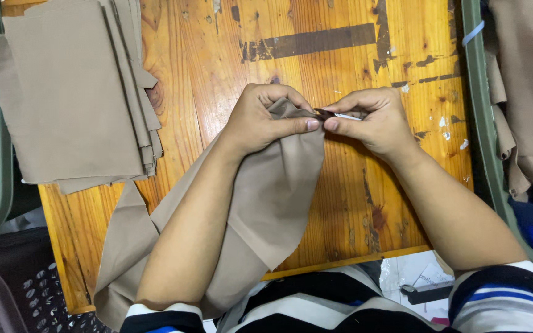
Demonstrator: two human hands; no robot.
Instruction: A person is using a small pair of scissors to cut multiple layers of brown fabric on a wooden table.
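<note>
**Tan cloth pinched at its top edge, small tool at the fold**

Tan cloth is the landmark here: a soft woven piece that drapes from both hands down over the near edge of the worktop and into the lap. The left hand is closed on its top edge, thumb and forefinger pressed together over a small bunched fold. Just right of that fold, touching it, the right hand has its fingers closed around a thin tool, dark at the tip and pale along the shaft; what kind of tool it is cannot be told.

The cloth looks light and limp, likely to sag and slide wherever it is not held, and not fragile. It is best taken at an edge or seam, close to the spot being worked, so the fold stays taut between the fingers.

Well to the left of the cloth and farther away lies a stack of folded pieces in the same tan. Far to its right, beyond the worktop's green rim, more tan fabric hangs in a heap.
</note>
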